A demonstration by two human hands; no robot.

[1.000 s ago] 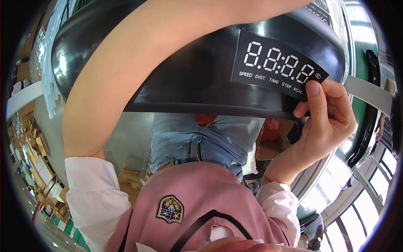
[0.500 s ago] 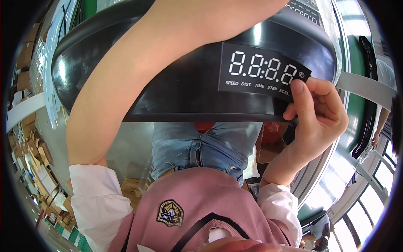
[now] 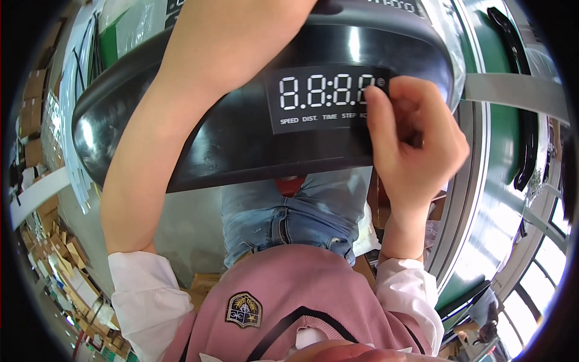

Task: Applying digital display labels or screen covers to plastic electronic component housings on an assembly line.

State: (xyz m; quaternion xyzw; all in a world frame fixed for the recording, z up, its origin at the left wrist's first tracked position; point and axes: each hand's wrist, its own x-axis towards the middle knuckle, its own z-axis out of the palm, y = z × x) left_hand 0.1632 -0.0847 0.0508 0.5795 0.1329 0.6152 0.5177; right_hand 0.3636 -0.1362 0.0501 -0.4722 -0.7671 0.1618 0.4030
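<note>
A glossy black oblong housing (image 3: 241, 154) lies across in front of me, above my lap. Against its right half is a thin black display label (image 3: 325, 108) with white segment digits and a row of small white lettering. My right hand (image 3: 419, 136) is closed at the label's right end, its thumb over the face and its curled fingers by the edge; slight blur softens the fingertips. Reaching over the housing's left part, my left forearm (image 3: 175, 90) runs out through the upper edge, so that hand is out of the picture.
More digit labels (image 3: 395, 7) lie beyond the housing. On the right runs a green work surface (image 3: 503, 120) bearing a long black part (image 3: 528, 151), with a grey bar (image 3: 512, 96) across it. Cardboard boxes (image 3: 66, 265) are piled at left. Another person (image 3: 482, 311) is at lower right.
The label has shifted left in the picture and looks more level, its right end nearer the housing. My right hand has moved left and up with it. The housing appears tilted slightly, right end higher.
</note>
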